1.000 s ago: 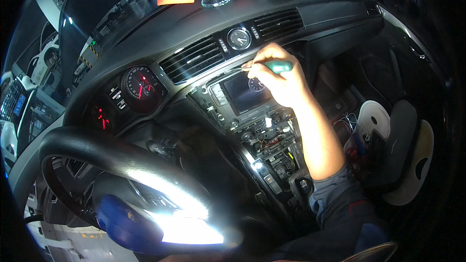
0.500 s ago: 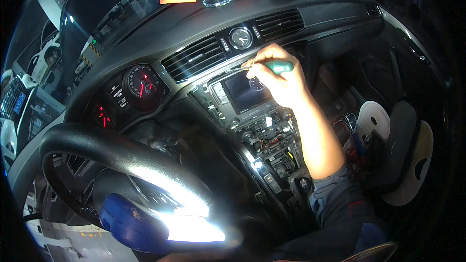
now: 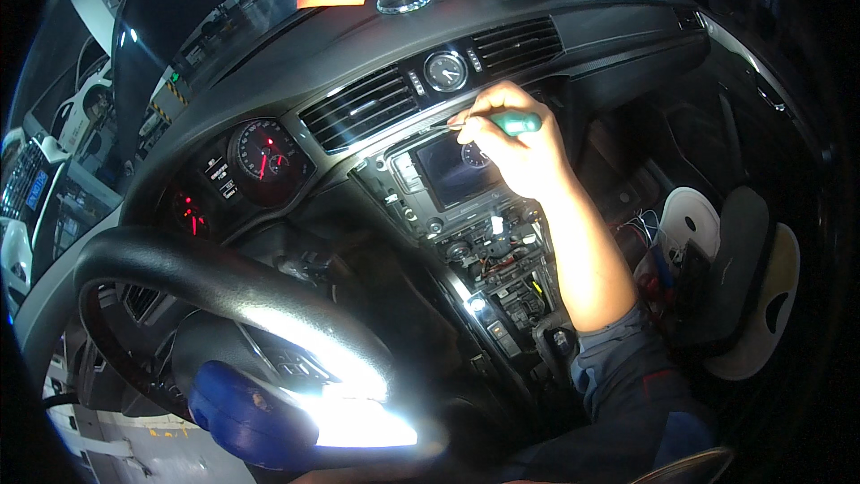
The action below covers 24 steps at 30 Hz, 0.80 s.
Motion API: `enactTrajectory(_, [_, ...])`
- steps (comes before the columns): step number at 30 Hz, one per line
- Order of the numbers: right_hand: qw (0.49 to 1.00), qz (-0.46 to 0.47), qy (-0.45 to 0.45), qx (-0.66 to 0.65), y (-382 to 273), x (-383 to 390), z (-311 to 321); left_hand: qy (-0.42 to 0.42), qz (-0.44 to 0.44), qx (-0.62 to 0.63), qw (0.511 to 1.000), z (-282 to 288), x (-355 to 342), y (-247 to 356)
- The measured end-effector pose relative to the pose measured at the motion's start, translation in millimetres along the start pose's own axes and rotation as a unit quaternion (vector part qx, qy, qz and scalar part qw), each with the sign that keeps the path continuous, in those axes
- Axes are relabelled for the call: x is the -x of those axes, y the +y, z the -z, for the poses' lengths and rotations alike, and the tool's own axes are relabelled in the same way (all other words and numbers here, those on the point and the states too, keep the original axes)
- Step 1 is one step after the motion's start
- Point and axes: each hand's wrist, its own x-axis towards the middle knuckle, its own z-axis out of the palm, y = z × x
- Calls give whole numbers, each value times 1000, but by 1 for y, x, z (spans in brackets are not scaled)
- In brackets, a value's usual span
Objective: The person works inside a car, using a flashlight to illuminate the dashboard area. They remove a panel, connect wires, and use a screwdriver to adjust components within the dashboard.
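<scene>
My right hand (image 3: 524, 148) is closed around the green handle of a screwdriver (image 3: 518, 123), above the upper right part of the dashboard screen (image 3: 448, 170). Its thin shaft points left along the screen's upper edge, below the air vents; the tip is hard to make out. Trim is off around the screen unit, and below it the centre console (image 3: 520, 269) shows bare brackets and wiring. My left hand does not show.
A blue work lamp (image 3: 246, 417) glares in front of the steering wheel (image 3: 206, 273). Left of the screen is the lit instrument cluster (image 3: 260, 157). A flag stand (image 3: 403, 0) stands on the dashboard. Wires and pale and dark panels (image 3: 770, 305) lie at the right.
Hardly anything differs. My right hand keeps its grip on the screwdriver at the screen's upper edge, and the whole view has shifted very slightly.
</scene>
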Motion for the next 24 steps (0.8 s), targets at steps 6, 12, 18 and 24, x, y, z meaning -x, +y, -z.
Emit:
enactTrajectory(6, [1000,-10,0,16,-2,1,-1,-4,4,1,1000,0,1,1])
enactTrajectory(12, [1000,14,-2,22,2,-1,-1,-8,9,3,1000,1,2,2])
enactTrajectory(18, [1000,-5,-5,30,3,1,1,-13,23,9,1000,3,2,2])
enactTrajectory(24, [1000,26,-8,-2,2,0,1,-19,31,10,999,5,4,3])
